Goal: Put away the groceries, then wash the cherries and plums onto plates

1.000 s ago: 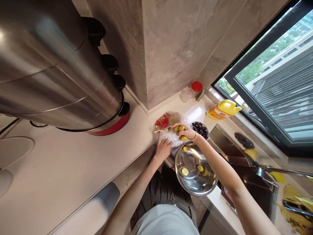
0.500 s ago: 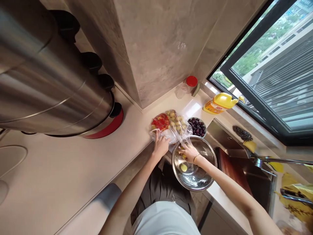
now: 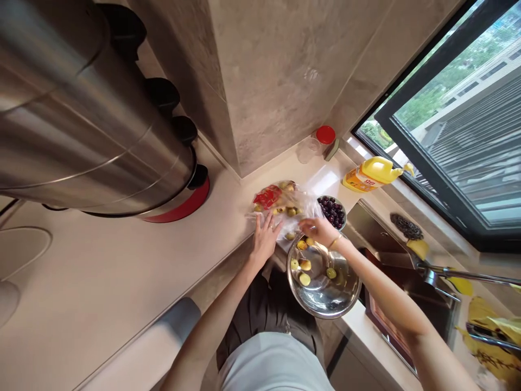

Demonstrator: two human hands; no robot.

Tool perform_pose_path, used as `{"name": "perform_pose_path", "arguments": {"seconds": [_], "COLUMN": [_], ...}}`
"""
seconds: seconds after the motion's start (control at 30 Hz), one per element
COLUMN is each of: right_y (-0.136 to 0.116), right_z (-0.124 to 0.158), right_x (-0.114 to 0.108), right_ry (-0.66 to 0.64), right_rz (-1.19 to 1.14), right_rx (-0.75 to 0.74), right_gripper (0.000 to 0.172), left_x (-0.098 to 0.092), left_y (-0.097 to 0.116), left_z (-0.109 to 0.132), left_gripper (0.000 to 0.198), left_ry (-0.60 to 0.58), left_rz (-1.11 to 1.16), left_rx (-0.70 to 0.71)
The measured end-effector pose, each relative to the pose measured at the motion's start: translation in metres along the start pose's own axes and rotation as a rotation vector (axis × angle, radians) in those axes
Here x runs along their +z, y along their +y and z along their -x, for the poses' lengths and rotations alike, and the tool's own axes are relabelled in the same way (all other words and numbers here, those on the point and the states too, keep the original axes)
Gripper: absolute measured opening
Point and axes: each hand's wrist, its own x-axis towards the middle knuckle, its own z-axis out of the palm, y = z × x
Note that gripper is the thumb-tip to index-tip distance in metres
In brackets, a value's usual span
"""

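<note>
A clear plastic bag [image 3: 299,202] with a red print and green-yellow fruit in it lies on the counter near its corner. My left hand [image 3: 266,237] rests on the bag's near side, fingers spread. Just above the far rim of the steel bowl [image 3: 345,293], my right hand [image 3: 319,230] has its fingers curled by the bag's opening; what they hold, if anything, is hidden. Several green-yellow fruits [image 3: 305,279] sit in the bowl, mostly on its left side. A small bowl of dark cherries [image 3: 332,212] stands right behind my right hand.
A yellow bottle [image 3: 368,174] stands by the window, with a red-lidded jar [image 3: 325,135] further left. To the right are the sink [image 3: 368,222], a faucet [image 3: 431,271] and a scrubber [image 3: 407,226]. A large steel appliance [image 3: 93,125] fills the upper left.
More fruits now show in the steel bowl, and fewer are in the bag, which looks flatter. My right hand has moved up from inside the bowl to its far rim.
</note>
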Motion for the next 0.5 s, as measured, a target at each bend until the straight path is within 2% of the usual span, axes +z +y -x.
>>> {"name": "perform_pose_path", "arguments": {"seconds": [0.07, 0.13, 0.2, 0.23, 0.27, 0.3, 0.33, 0.37, 0.4, 0.43, 0.47, 0.5], "right_y": [-0.005, -0.009, -0.018, -0.025, -0.034, -0.045, -0.056, -0.068, -0.078, -0.086, -0.091, -0.093], "right_z": [-0.022, -0.028, -0.015, -0.005, 0.005, 0.013, 0.016, 0.013, 0.004, -0.011, -0.029, -0.048], "right_x": [-0.037, -0.078, -0.117, -0.133, -0.143, -0.148, -0.147, -0.139, -0.125, -0.106, -0.085, -0.063], "right_ry": [0.131, 0.232, 0.368, 0.497, 0.629, 0.673, 0.608, 0.457, 0.208, -0.047, -0.179, -0.188], "right_rz": [0.046, 0.059, 0.036, 0.04, 0.035, 0.019, 0.024, 0.049, 0.1, 0.213, 0.309, 0.33], "right_rx": [0.067, 0.101, 0.049, 0.007, -0.061, -0.147, -0.234, -0.293, -0.322, -0.271, -0.141, -0.076], "right_gripper": [0.027, 0.023, 0.021, 0.022, 0.023, 0.023, 0.023, 0.022, 0.018, 0.017, 0.016, 0.015], "left_x": [-0.002, -0.006, -0.012, -0.016, -0.021, -0.025, -0.029, -0.033, -0.036, -0.037, -0.038, -0.038], "left_y": [-0.005, -0.009, -0.008, -0.006, -0.003, 0.001, 0.005, 0.009, 0.013, 0.016, 0.019, 0.021], "left_z": [-0.001, -0.003, -0.003, -0.003, -0.003, -0.003, -0.002, -0.002, -0.001, 0.0, 0.001, 0.002], "left_gripper": [0.069, 0.057, 0.039, 0.033, 0.031, 0.031, 0.031, 0.03, 0.03, 0.03, 0.03, 0.03], "left_ry": [-0.027, -0.06, -0.074, -0.068, -0.053, -0.032, -0.013, 0.005, 0.021, 0.034, 0.044, 0.051], "left_rz": [0.001, 0.016, 0.015, 0.0, -0.026, -0.057, -0.087, -0.11, -0.125, -0.133, -0.138, -0.145], "left_rx": [-0.028, -0.042, -0.034, -0.022, -0.01, -0.003, -0.001, -0.003, -0.012, -0.023, -0.036, -0.05]}}
